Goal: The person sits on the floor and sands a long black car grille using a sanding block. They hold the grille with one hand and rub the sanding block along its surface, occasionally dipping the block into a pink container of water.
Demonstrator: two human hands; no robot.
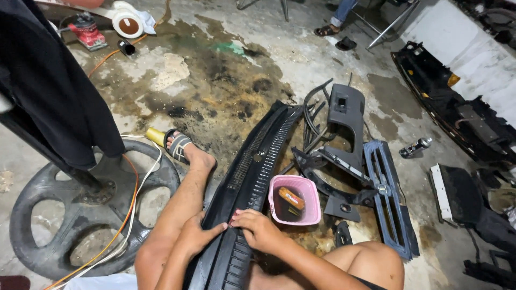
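Both hands rested on the near end of a long black car panel [252, 172], close to the person's lap. From the head camera, the left hand [196, 235] lay flat on the panel's left edge, with the thumb pointing across toward the other hand. The right hand [258, 228] sat just beside it on the ribbed top, fingers curled and pressing down. Neither hand was closed around the panel; both lay on it with loose, half-open fingers.

From the hands, the panel ran away and a bit to the right, up to its far tip near a pile of black car parts [344, 139]. Its long side pointed straight out from the lap, so the hands were at one end and most of the panel lay ahead of them. The two hands were about the same way along it, nearly touching each other.

Just right of the right hand stood a pink basket [309, 185] with small things inside, touching or almost touching the panel. Left of the left hand was the person's own leg, with a sandaled foot [180, 146] farther out. Beyond that leg lay a dark wheel cover [37, 204] with an orange cord [126, 215] across it.
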